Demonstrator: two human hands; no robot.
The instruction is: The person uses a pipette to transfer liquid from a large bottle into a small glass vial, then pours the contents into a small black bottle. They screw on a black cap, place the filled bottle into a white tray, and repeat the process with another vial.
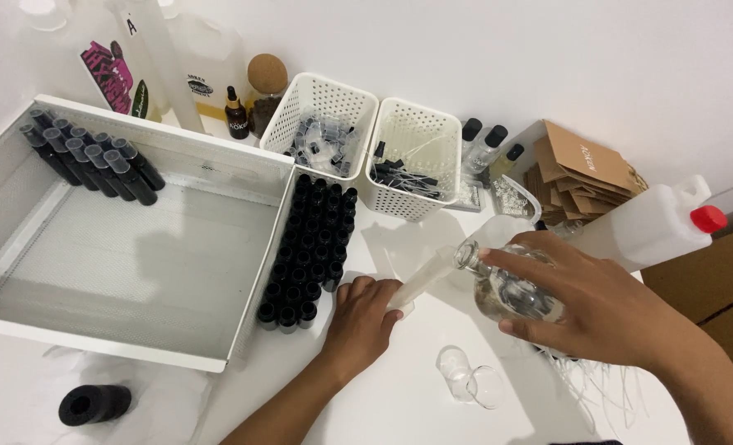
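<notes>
My right hand [597,309] grips a clear round glass flask [511,288], tilted with its neck pointing left. The neck meets the top of a slim clear tube [424,276] that my left hand [365,320] holds slanted on the white table. Just left of my left hand stands a block of several small black bottles [310,247], upright beside a white mesh tray [160,148]. A clear glass stopper [469,381] lies on the table below the flask.
The mesh tray holds a row of capped dark vials [94,161] in its far left corner. Two white perforated baskets [420,124] with small parts stand behind. A white jug with a red cap [663,222], brown cardboard boxes [585,169], and a black roll [94,404] lie around.
</notes>
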